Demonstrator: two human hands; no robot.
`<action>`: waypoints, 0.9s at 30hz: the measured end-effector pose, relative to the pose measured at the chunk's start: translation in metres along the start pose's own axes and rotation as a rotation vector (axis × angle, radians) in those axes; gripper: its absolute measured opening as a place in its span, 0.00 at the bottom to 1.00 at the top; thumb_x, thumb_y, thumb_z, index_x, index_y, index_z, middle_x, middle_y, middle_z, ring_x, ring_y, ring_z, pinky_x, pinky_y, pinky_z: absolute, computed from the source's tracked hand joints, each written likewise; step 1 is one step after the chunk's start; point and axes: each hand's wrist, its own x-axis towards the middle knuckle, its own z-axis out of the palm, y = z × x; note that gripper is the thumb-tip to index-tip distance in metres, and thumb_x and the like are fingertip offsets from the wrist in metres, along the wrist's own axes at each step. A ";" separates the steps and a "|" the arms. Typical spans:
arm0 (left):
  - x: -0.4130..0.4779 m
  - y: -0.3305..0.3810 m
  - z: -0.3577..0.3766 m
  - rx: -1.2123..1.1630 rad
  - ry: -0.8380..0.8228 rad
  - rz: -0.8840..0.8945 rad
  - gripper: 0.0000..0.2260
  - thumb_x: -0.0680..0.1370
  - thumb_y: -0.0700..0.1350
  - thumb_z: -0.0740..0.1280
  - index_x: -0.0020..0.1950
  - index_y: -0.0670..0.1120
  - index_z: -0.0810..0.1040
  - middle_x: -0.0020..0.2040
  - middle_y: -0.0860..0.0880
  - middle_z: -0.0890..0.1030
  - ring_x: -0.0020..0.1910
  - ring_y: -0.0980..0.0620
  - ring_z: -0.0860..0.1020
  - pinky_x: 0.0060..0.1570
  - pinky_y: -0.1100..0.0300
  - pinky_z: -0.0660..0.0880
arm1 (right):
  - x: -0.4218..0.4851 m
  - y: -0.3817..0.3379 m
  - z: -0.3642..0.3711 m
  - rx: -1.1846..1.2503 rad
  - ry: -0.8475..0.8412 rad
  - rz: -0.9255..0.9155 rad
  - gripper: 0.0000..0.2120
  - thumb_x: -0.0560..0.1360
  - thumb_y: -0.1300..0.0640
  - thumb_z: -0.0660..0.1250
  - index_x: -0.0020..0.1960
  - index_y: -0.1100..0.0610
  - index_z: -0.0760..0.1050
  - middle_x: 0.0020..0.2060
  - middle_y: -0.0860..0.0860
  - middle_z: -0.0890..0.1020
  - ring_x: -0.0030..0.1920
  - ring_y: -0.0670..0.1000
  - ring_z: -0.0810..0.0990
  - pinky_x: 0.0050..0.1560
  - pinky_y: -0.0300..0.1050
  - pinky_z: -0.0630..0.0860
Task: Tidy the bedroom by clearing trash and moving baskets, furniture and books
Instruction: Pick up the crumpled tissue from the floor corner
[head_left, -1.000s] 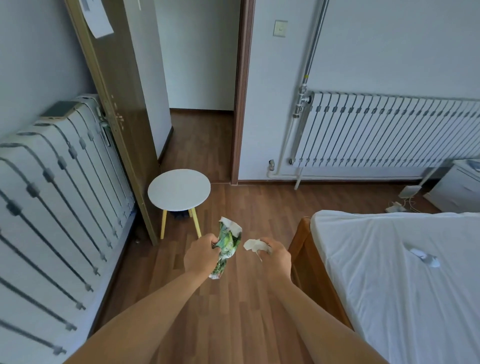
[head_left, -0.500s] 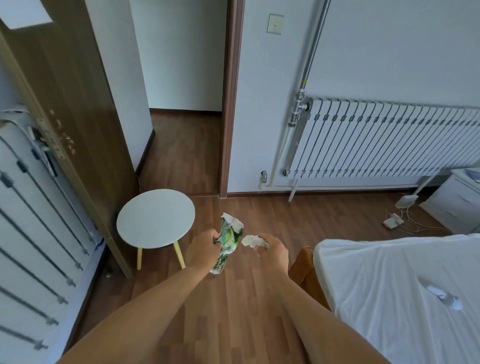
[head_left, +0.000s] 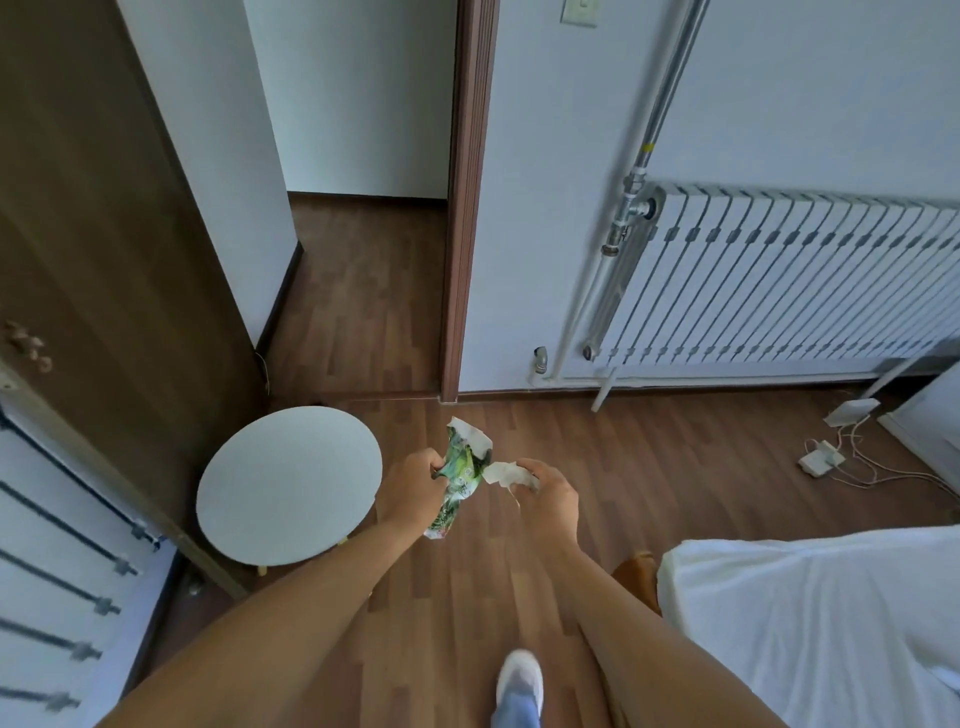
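Left grip (head_left: 413, 488), right grip (head_left: 553, 499): both clenched.

The print on the green wrapper (head_left: 460, 478) is blurred beyond reading, and part of it is covered by the left hand (head_left: 413, 491). Most of the white paper scrap (head_left: 503, 473) is concealed inside the right hand (head_left: 553, 496). Right of that hand, the bed (head_left: 810, 623) is cut off at two edges. Below the hands, a shoe (head_left: 519, 675) is blurred.

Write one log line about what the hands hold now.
left hand: grips green wrapper | right hand: grips crumpled white paper | nearby: round white table, to the left
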 end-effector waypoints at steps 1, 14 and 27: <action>0.017 0.003 0.004 -0.001 0.011 -0.008 0.02 0.77 0.45 0.65 0.47 0.49 0.76 0.42 0.54 0.77 0.41 0.55 0.75 0.39 0.58 0.75 | 0.019 0.001 0.004 0.000 -0.008 -0.005 0.15 0.74 0.64 0.67 0.59 0.56 0.79 0.55 0.51 0.81 0.51 0.48 0.77 0.50 0.37 0.71; 0.204 0.068 0.042 -0.055 0.079 -0.162 0.02 0.78 0.46 0.64 0.46 0.50 0.75 0.48 0.51 0.82 0.45 0.52 0.79 0.36 0.62 0.71 | 0.262 -0.010 0.001 -0.036 -0.130 -0.122 0.15 0.74 0.64 0.66 0.60 0.56 0.79 0.53 0.52 0.81 0.48 0.47 0.75 0.48 0.38 0.69; 0.332 0.006 0.029 -0.101 0.174 -0.425 0.04 0.78 0.46 0.65 0.45 0.51 0.72 0.43 0.53 0.78 0.44 0.53 0.77 0.42 0.58 0.76 | 0.392 -0.063 0.126 -0.054 -0.392 -0.159 0.14 0.74 0.62 0.67 0.59 0.53 0.80 0.55 0.50 0.82 0.50 0.47 0.76 0.52 0.39 0.72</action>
